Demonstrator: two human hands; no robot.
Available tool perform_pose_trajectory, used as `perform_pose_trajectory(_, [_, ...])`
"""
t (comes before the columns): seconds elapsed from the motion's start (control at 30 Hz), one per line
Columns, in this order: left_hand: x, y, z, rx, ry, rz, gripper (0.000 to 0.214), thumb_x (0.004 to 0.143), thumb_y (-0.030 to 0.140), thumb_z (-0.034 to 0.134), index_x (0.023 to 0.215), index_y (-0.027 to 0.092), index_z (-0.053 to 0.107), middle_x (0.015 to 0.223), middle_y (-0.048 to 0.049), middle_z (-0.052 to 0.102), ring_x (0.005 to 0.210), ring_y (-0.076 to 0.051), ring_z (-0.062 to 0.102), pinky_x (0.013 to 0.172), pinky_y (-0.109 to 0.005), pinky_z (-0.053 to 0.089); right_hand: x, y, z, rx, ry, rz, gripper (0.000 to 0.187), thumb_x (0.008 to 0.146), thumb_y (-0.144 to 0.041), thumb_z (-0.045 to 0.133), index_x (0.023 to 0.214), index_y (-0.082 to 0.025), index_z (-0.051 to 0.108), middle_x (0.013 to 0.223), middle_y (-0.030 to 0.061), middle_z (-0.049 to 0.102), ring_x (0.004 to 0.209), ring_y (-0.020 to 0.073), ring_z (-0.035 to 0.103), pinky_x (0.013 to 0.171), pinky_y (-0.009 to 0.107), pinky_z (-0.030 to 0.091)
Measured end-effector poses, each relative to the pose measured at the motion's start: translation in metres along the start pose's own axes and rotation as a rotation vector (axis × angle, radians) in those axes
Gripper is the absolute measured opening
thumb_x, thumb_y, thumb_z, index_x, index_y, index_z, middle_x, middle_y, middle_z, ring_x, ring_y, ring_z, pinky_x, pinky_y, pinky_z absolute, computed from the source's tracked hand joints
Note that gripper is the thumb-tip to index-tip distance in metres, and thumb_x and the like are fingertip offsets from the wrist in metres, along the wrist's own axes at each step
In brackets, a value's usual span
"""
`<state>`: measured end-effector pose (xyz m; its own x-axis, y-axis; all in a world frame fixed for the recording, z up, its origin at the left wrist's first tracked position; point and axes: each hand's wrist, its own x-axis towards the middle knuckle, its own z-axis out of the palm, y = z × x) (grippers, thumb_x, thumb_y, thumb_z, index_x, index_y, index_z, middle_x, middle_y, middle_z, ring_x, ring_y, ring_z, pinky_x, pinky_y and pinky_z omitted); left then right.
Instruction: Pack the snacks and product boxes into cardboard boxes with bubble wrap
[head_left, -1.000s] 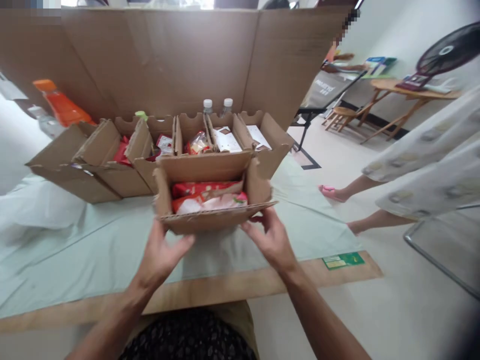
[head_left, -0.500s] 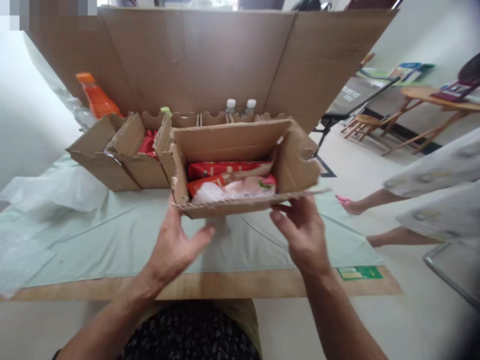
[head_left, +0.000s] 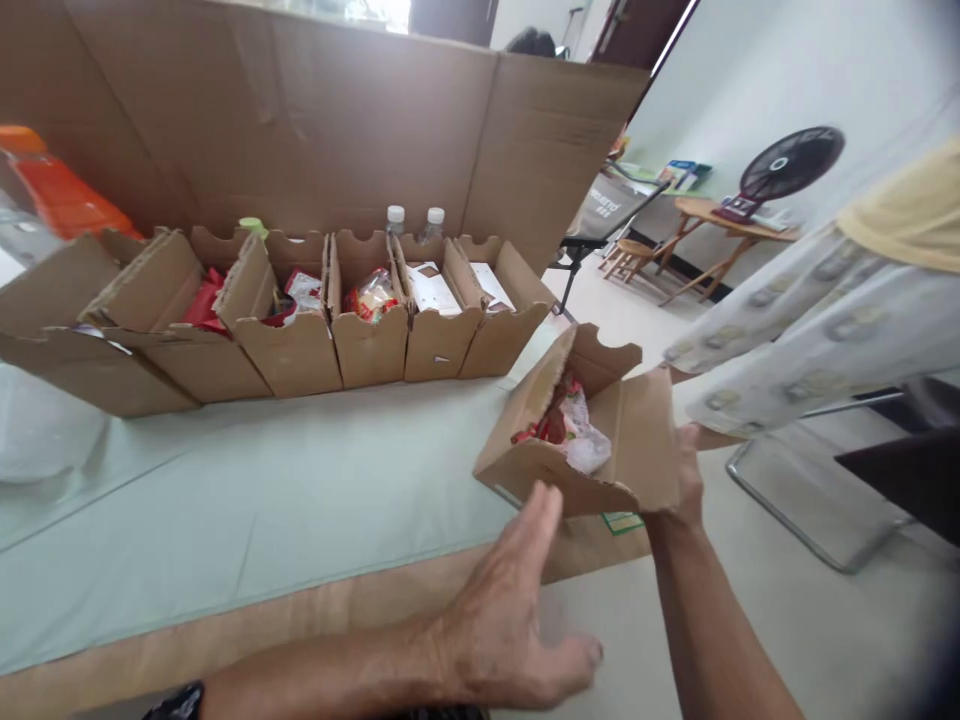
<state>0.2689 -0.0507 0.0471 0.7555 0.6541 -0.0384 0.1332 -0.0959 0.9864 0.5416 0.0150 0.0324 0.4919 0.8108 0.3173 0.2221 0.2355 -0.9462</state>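
A small open cardboard box (head_left: 645,440) is over the table's right front corner, turned at an angle. Inside it lie a red packet (head_left: 553,420) and a crumpled white packet (head_left: 586,442). My right hand (head_left: 686,490) grips the box at its right wall, its fingers partly hidden behind the cardboard. Just in front of the box, my left hand (head_left: 517,610) is open with thumb and fingers apart, holding nothing. Whether its fingertips touch the box's front edge I cannot tell.
A row of cardboard bins (head_left: 371,350) holding packets stands along a tall cardboard panel (head_left: 360,130). An orange bottle (head_left: 64,195) leans at the left, near plastic wrap (head_left: 45,430). A person in patterned trousers (head_left: 825,320) is at the right, near a metal-framed chair (head_left: 787,530).
The box has moved right from in front of the row and turned. My left hand has come off it, while my right still holds it. The view has swung right.
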Motion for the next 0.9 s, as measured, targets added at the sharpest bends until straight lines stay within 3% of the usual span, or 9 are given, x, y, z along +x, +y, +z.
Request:
perform_pose_trajectory(0.07, [-0.006, -0.002, -0.004, 0.031, -0.063, -0.008, 0.110, 0.074, 0.026, 0.077, 0.168, 0.021, 0.019, 0.175, -0.0132, 0.007, 0.161, -0.039, 0.014, 0.128, -0.063, 0.022, -0.029, 0.004, -0.013, 0.094, 0.025, 0.083, 0.053, 0.094, -0.067, 0.053, 0.128, -0.029, 0.067, 0.135, 0.0081, 0.070, 0.132, 0.0304, 0.062, 0.102, 0.044, 0.056])
perform_pose_trajectory(0.1, [-0.011, -0.006, -0.008, 0.053, -0.036, -0.018, 0.103, 0.075, 0.026, 0.075, 0.166, 0.023, 0.026, 0.175, -0.0127, 0.014, 0.161, -0.039, 0.019, 0.128, -0.063, 0.025, -0.046, 0.008, -0.019, 0.123, 0.022, 0.103, 0.051, 0.093, -0.061, 0.057, 0.131, -0.029, 0.066, 0.140, 0.0078, 0.067, 0.135, 0.0304, 0.060, 0.105, 0.045, 0.055])
perform_pose_trajectory(0.23, [-0.022, -0.043, -0.030, 0.180, 0.273, -0.012, 0.070, 0.083, 0.021, 0.064, 0.153, 0.020, 0.052, 0.164, -0.0155, 0.044, 0.153, -0.035, 0.041, 0.125, -0.060, 0.036, -0.106, 0.040, -0.025, 0.058, -0.080, 0.119, 0.065, 0.080, -0.059, 0.077, 0.136, -0.030, 0.062, 0.139, 0.0107, 0.068, 0.127, 0.0319, 0.066, 0.100, 0.045, 0.057])
perform_pose_trajectory(0.33, [-0.020, -0.075, -0.048, 0.325, 0.445, 0.051, 0.053, 0.086, 0.018, 0.059, 0.139, 0.017, 0.063, 0.154, -0.0187, 0.056, 0.143, -0.034, 0.054, 0.117, -0.059, 0.048, -0.114, 0.061, -0.012, -0.206, -0.101, 0.197, 0.077, 0.066, -0.063, 0.087, 0.129, -0.025, 0.066, 0.120, 0.0153, 0.075, 0.115, 0.0372, 0.069, 0.098, 0.052, 0.057])
perform_pose_trajectory(0.43, [-0.015, -0.099, -0.061, 0.480, 0.572, 0.145, 0.043, 0.088, 0.016, 0.056, 0.129, 0.018, 0.068, 0.146, -0.0192, 0.062, 0.134, -0.033, 0.061, 0.108, -0.057, 0.056, -0.091, 0.071, -0.001, -0.325, -0.042, 0.224, 0.071, 0.066, -0.065, 0.085, 0.120, -0.022, 0.069, 0.110, 0.0144, 0.077, 0.110, 0.0371, 0.069, 0.099, 0.054, 0.055])
perform_pose_trajectory(0.6, [-0.015, -0.123, -0.069, 0.659, 0.732, 0.259, 0.039, 0.088, 0.010, 0.055, 0.123, 0.022, 0.068, 0.139, -0.0157, 0.066, 0.129, -0.031, 0.063, 0.101, -0.054, 0.060, -0.026, 0.082, -0.008, -0.144, -0.011, 0.116, 0.052, 0.080, -0.059, 0.075, 0.118, -0.024, 0.068, 0.115, 0.0098, 0.076, 0.112, 0.0295, 0.068, 0.103, 0.045, 0.053])
perform_pose_trajectory(0.77, [-0.016, -0.127, -0.067, 0.723, 0.732, 0.319, 0.038, 0.087, 0.007, 0.054, 0.120, 0.023, 0.066, 0.137, -0.0142, 0.067, 0.133, -0.031, 0.060, 0.102, -0.054, 0.058, 0.050, 0.098, -0.015, -0.110, -0.062, 0.119, 0.051, 0.070, -0.053, 0.078, 0.112, -0.027, 0.068, 0.121, 0.0071, 0.074, 0.126, 0.0317, 0.061, 0.114, 0.049, 0.045])
perform_pose_trajectory(0.9, [-0.014, -0.126, -0.064, 0.748, 0.701, 0.302, 0.037, 0.086, 0.008, 0.054, 0.117, 0.022, 0.067, 0.135, -0.0146, 0.068, 0.133, -0.031, 0.061, 0.101, -0.053, 0.059, 0.114, 0.101, -0.007, -0.069, -0.190, 0.187, 0.046, 0.059, -0.045, 0.079, 0.101, -0.028, 0.070, 0.113, 0.0062, 0.077, 0.115, 0.0312, 0.068, 0.104, 0.047, 0.052])
